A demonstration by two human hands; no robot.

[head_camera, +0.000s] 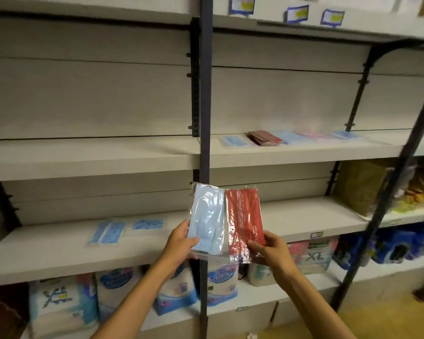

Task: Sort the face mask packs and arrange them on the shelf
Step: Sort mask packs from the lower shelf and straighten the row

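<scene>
The left hand (181,241) pinches the lower edge of a light blue mask pack (207,221), thumb on front, and the right hand (269,248) pinches the lower corner of a red mask pack (245,221) the same way; the two packs are held side by side, edges overlapping, in front of the dark shelf post (204,94). To sort well, each colour should probably go with its like: red onto the dark red stack (264,137) on the upper right shelf (304,152), blue beside the blue packs (108,231) on the lower left shelf (59,253), laid flat and squared. White lettering on the red pack reads roughly "diaip", though it is unclear. Bags below show "XL" (316,256).
</scene>
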